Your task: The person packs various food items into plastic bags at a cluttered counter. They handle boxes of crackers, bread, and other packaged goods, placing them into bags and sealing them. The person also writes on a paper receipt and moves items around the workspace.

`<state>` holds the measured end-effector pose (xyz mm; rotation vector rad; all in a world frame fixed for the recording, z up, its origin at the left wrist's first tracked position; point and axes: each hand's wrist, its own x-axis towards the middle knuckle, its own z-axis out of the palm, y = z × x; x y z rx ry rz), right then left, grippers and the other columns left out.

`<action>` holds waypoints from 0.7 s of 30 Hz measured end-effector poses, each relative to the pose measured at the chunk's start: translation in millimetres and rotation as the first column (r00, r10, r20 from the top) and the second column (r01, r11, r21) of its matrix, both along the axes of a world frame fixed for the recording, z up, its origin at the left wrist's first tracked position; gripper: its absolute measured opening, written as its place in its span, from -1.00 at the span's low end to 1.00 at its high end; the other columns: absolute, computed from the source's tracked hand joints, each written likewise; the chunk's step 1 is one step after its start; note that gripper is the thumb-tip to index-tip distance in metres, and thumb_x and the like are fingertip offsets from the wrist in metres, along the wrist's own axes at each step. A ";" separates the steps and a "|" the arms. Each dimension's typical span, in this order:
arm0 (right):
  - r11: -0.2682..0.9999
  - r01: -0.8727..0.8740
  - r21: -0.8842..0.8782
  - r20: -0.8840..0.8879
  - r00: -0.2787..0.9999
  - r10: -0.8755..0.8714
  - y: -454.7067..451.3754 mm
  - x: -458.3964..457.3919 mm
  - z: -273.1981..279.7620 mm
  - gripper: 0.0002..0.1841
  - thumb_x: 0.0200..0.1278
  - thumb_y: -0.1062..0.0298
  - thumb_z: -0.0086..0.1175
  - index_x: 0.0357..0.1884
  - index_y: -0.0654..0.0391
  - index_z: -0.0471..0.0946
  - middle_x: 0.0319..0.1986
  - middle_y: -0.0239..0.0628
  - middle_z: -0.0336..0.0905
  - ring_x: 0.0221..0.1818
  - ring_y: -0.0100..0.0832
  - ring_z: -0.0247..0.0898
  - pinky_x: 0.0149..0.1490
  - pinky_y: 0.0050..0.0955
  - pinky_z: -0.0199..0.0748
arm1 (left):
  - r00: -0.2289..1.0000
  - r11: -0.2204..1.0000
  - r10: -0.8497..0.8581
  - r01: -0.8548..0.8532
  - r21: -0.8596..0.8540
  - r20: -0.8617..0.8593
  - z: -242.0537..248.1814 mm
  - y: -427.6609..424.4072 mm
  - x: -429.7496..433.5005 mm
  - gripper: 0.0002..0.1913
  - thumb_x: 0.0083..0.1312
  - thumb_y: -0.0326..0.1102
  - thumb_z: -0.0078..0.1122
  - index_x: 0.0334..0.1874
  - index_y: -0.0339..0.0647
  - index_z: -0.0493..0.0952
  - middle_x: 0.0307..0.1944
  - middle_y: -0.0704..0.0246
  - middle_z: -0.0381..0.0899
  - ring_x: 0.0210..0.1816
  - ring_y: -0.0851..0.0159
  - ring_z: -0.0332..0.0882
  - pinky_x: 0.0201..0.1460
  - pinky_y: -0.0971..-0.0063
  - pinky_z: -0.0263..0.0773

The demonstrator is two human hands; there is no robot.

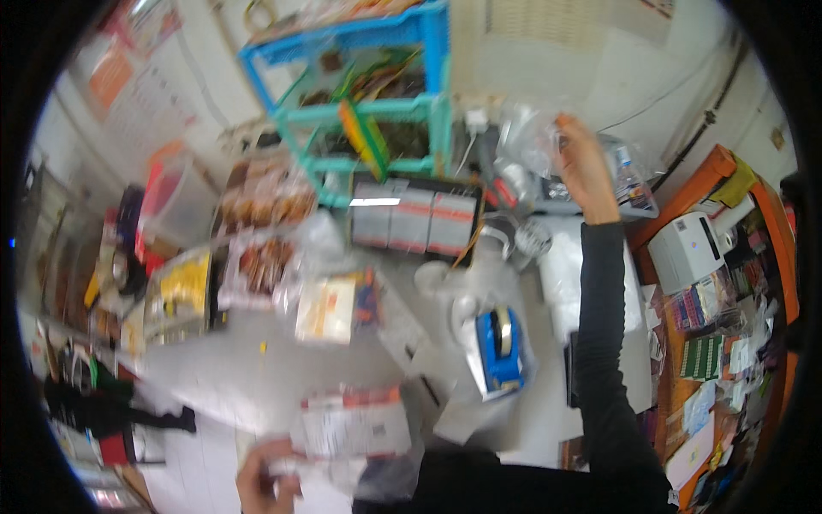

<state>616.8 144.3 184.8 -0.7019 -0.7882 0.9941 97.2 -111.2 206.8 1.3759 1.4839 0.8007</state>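
Note:
My left hand is low in the view, its fingers curled at the left edge of a parcel in clear plastic with a printed label. Blur hides whether the fingers grip the plastic. At the far end of my outstretched arm, my right hand is closed on a crumpled clear plastic bag near the wall. Between the hands, a blue tape dispenser with a roll of tape stands on the grey table. A stack of printed cards or packets lies left of the dispenser.
A blue and green plastic rack stands at the back, behind a dark box of label-like sheets. Bagged goods lie at left. Orange shelving on the right holds a white printer. Another person is at far left.

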 end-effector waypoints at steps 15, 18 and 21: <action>0.719 -0.167 -0.674 0.736 -0.232 0.636 -150.9 -378.8 -152.7 -0.47 0.48 -0.01 -0.20 0.23 0.16 0.50 0.18 0.03 0.48 0.20 -0.08 0.43 0.33 -0.25 0.31 | 0.951 0.965 -0.154 0.087 0.246 0.268 -7.2 15.4 -40.2 -0.46 0.53 0.00 -0.20 0.37 -0.25 0.31 0.21 0.13 0.55 -0.56 0.69 0.15 -0.57 0.77 0.03; 0.667 -0.454 -0.591 0.789 -0.155 0.594 -134.9 -359.2 -151.0 -0.41 0.45 -0.12 -0.25 0.25 0.10 0.50 0.16 0.06 0.50 0.16 0.02 0.45 0.28 -0.15 0.34 | 0.889 0.949 -0.214 0.092 0.300 0.404 -11.2 12.9 -45.9 -0.58 0.52 -0.22 -0.14 0.31 -0.29 0.36 0.11 0.18 0.63 -0.46 0.54 0.46 -0.47 0.70 0.29; 0.614 -0.183 -0.768 0.640 -0.250 0.726 -139.5 -358.9 -117.2 -0.38 0.47 -0.14 -0.34 0.36 0.02 0.41 0.24 0.10 0.43 0.26 0.06 0.37 0.36 -0.15 0.24 | 0.880 0.916 -0.341 0.232 0.328 0.331 -19.1 15.8 -56.9 -0.69 0.48 -0.40 -0.08 0.21 -0.31 0.45 0.00 0.19 0.67 -0.23 0.34 0.64 -0.29 0.55 0.48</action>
